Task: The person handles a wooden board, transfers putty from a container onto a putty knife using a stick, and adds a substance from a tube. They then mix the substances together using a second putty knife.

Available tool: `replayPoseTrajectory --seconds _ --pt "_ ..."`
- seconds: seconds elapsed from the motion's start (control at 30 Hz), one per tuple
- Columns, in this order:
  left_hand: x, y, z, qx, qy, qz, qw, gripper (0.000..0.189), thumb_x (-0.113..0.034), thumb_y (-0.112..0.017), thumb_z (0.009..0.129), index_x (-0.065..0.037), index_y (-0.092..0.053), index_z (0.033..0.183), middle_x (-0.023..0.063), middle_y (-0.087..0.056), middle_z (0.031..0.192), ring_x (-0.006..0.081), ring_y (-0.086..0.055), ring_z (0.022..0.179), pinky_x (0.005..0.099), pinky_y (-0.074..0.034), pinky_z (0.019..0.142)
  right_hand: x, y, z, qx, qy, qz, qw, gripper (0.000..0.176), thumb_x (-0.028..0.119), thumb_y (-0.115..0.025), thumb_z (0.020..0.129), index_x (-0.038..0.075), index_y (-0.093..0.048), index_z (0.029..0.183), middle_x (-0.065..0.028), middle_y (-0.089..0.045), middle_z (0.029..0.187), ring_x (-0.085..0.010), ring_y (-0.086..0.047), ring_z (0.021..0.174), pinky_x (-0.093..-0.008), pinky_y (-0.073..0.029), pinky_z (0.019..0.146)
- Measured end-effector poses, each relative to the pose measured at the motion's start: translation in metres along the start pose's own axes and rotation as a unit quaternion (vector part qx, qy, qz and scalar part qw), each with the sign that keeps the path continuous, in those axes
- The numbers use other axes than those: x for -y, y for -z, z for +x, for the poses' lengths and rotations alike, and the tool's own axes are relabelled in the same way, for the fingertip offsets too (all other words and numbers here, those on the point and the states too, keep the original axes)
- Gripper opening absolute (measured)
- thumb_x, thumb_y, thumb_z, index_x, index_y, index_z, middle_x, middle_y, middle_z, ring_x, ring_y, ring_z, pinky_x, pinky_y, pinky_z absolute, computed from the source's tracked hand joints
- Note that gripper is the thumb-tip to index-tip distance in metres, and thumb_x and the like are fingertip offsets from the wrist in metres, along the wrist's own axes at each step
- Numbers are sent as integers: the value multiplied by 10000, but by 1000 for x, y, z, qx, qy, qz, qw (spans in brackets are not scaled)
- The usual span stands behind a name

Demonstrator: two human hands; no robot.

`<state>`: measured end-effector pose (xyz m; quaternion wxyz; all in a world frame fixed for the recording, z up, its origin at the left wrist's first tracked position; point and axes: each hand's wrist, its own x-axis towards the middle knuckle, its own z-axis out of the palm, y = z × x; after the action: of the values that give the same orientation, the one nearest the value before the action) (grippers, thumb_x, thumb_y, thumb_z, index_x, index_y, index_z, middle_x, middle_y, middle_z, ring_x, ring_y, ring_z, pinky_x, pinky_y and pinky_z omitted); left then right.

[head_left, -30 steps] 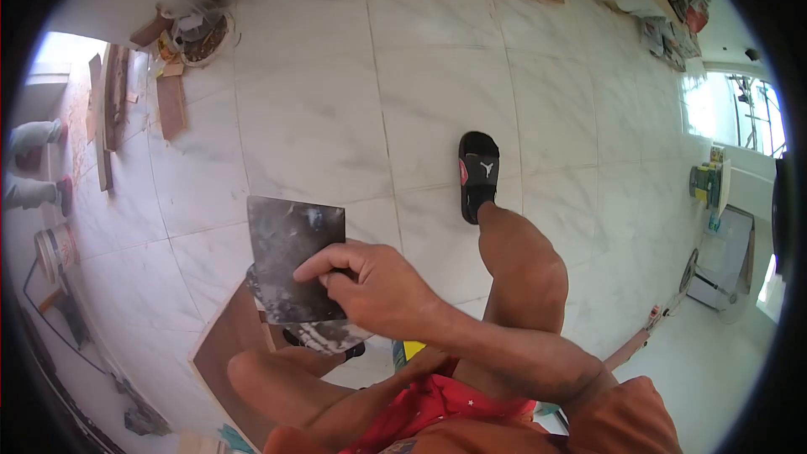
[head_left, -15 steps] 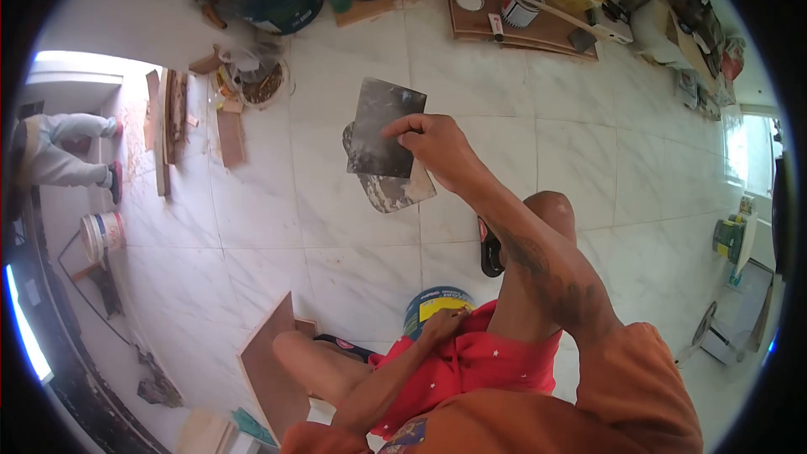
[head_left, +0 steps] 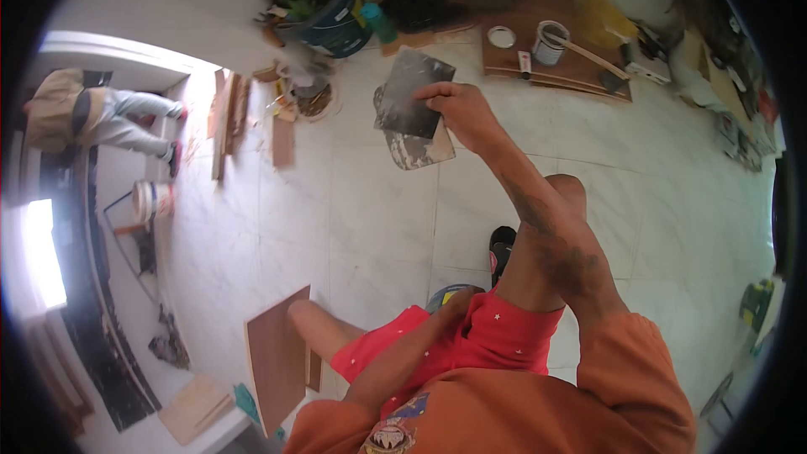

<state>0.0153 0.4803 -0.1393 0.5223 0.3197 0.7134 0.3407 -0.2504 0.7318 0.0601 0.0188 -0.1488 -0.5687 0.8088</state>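
Observation:
My right hand (head_left: 461, 109) is stretched out over the floor, its fingers closed on a thin dark rectangular plate (head_left: 410, 88) with pale smears. Beneath that plate a second, putty-smeared plate (head_left: 416, 151) sticks out; whether I grip it too is hidden. My left hand (head_left: 458, 298) is down at my lap, beside the red shorts (head_left: 521, 332), its fingers mostly hidden. Just past it shows the rim of a blue bucket (head_left: 441, 296) between my legs.
An open paint can (head_left: 551, 44), its lid (head_left: 502, 37) and a wooden-handled tool (head_left: 593, 59) lie on brown boards at the back. Wood offcuts (head_left: 223, 126) lie left. A board (head_left: 277, 353) stands by my knee. Another person (head_left: 109, 113) is at far left.
The view has shifted left, bringing more of the other person into sight. My right hand still holds the plate, now farther out. My left hand's fingers have become less visible.

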Motion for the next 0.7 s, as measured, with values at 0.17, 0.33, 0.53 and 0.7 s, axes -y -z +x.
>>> replayPoseTrajectory --seconds 0.17,0.33,0.53,0.7 --pt "-7 10 -2 -72 45 65 994 477 -443 -563 924 16 -673 997 237 -680 955 421 -654 881 459 -506 805 36 22 -32 -13 -22 79 997 223 -16 -555 866 -21 -706 1031 1 -604 821 -60 -448 634 -210 -345 541" --pt "-3 98 11 -236 61 -51 968 295 -295 -507 990 -28 -632 998 101 -691 893 202 -676 788 329 -508 652 33 47 -30 10 26 243 970 228 -11 -553 881 -25 -686 1065 -29 -610 890 -62 -470 680 -198 -339 538" --pt "-20 195 -2 -198 -53 169 964 211 -227 -565 930 -35 -645 964 96 -675 910 256 -649 814 363 -521 699 27 47 -34 0 54 323 945 243 1 -565 880 -25 -678 1094 -18 -622 944 -87 -502 755 -203 -377 581" --pt "39 57 25 41 -145 422 894 242 -250 -616 823 -41 -732 865 130 -717 830 351 -683 829 451 -543 759 -1 58 -22 16 112 270 956 262 17 -581 851 8 -705 1082 -21 -658 949 -75 -499 761 -201 -375 602"
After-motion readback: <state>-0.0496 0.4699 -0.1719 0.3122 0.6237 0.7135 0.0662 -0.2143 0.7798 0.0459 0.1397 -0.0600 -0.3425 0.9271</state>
